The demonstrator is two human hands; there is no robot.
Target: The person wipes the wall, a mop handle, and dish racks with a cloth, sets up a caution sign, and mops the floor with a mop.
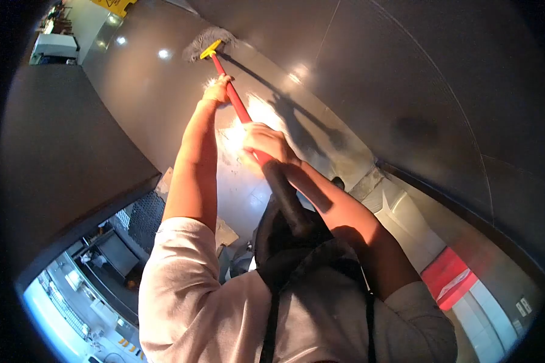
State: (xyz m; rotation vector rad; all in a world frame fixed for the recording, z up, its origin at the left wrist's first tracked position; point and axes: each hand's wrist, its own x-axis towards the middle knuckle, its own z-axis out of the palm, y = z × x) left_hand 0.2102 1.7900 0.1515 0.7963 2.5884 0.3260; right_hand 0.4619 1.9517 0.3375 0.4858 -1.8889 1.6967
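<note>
A mop with a red handle, a yellow clamp and a grey string head stretches away from me, its strings on the shiny floor. My left hand is closed round the handle, a little below the clamp. Nearer my body, my right hand grips the same handle, with its fingers wrapped over the top. The handle's dark lower part passes below my right hand toward my dark apron.
A yellow sign stands at the top left. A large dark panel borders the floor on the left, and a dark wall on the right. Kitchen equipment is at the lower left, and a red object at the lower right.
</note>
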